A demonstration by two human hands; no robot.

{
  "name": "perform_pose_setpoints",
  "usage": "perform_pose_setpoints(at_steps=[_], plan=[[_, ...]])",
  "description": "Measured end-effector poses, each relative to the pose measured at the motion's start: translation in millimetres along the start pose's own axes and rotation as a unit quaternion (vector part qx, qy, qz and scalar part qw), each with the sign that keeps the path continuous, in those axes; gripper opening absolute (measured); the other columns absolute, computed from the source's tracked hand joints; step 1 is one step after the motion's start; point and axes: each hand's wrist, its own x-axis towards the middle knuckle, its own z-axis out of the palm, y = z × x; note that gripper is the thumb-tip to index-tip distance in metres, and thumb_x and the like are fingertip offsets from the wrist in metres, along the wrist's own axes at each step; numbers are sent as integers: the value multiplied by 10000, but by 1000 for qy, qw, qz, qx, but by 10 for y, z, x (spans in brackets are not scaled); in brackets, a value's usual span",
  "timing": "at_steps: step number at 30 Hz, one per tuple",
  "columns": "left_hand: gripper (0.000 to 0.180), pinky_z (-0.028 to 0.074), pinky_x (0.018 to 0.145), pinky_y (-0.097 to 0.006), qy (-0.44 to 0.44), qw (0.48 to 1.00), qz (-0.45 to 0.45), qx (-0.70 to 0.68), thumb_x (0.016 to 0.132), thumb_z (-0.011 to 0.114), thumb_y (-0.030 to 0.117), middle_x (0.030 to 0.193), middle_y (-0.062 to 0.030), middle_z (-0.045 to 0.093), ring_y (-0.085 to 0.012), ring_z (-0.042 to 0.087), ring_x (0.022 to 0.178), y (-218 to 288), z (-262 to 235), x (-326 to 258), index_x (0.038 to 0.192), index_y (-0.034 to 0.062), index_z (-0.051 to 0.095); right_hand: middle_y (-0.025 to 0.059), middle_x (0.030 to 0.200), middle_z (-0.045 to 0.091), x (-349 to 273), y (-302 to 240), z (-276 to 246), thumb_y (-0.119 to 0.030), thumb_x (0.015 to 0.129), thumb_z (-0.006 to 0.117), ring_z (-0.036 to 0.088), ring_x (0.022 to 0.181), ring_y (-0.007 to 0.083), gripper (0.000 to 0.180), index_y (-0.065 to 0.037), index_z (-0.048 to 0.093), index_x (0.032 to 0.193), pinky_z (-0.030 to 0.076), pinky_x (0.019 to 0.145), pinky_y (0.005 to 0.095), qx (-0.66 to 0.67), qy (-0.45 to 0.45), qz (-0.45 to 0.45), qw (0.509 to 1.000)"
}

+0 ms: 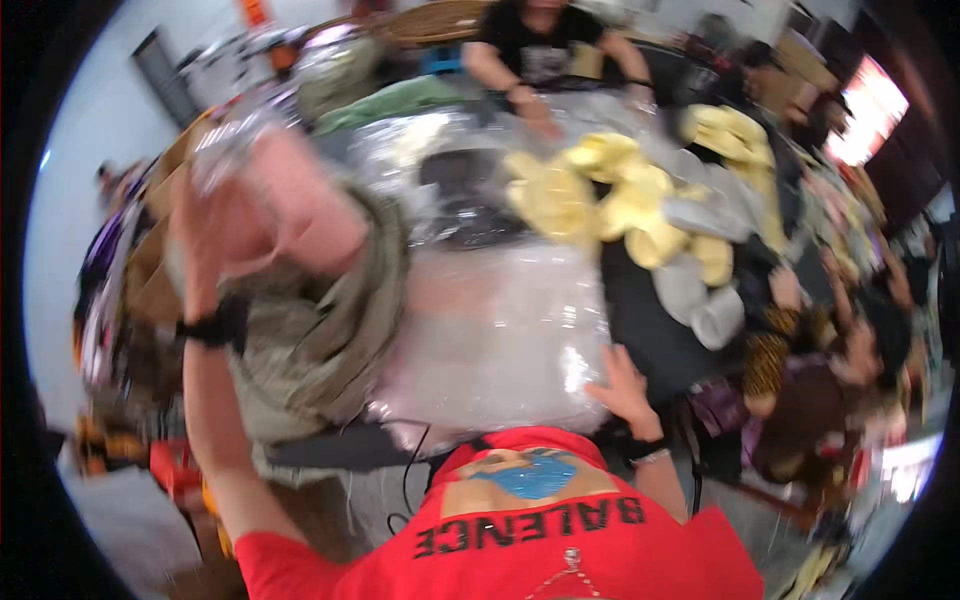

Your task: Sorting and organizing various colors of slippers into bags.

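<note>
Pale wall (100, 110) left; bright window (868, 112) right.

Clear plastic bag (500, 340) on the table: glossy, crinkled film with bright glare spots. Pink package (290, 200) in the left hand (205, 235): also wrapped in shiny film. Olive garment (320, 340): matt woven cloth, soft folds. Yellow pieces (600, 205): matt, cloth-like. Grey pieces (700, 300): smooth, dull. Picture blurred; finer texture unreadable.
</note>
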Motion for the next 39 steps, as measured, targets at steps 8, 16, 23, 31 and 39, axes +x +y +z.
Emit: perform_pose_setpoints(at_steps=[8,16,23,31,39], plan=[[269,465,721,-241,-47,956,83,-278,851,591,153,922,-39,623,-110,575,814,1345,-633,769,1078,12,562,178,1448,156,140,-345,-170,-165,667,729,245,1299,371,882,-88,228,1389,239,1017,528,197,16,-127,972],[218,435,691,-234,-161,926,-52,-336,870,560,197,881,-13,576,-82,510,789,2203,514,116,997,20,542,128,1389,297,28,-1069,-343,-163,764,677,394,1228,311,715,-42,278,1346,423,905,440,712,-121,-165,672],[184,493,626,-278,-218,668,-363,-612,864,496,137,860,-50,580,-151,591,731,1808,1296,-1610,1004,20,524,128,1339,365,177,-582,-115,-464,898,435,442,1153,265,677,-91,171,1397,394,909,435,672,-51,106,731],[472,437,788,-323,-415,677,-450,-407,867,535,229,1215,-104,441,-208,478,1054,1644,1170,-2613,1264,29,379,207,1319,350,153,-180,239,-300,789,659,387,1204,269,885,-69,80,1417,351,969,345,501,-16,95,860],[172,395,585,-243,-416,753,-353,-369,839,584,162,743,12,552,-73,477,666,1126,1090,-2600,841,-10,592,150,995,590,303,-202,362,-137,767,670,569,900,221,803,-32,173,1390,462,786,330,425,36,17,904]])
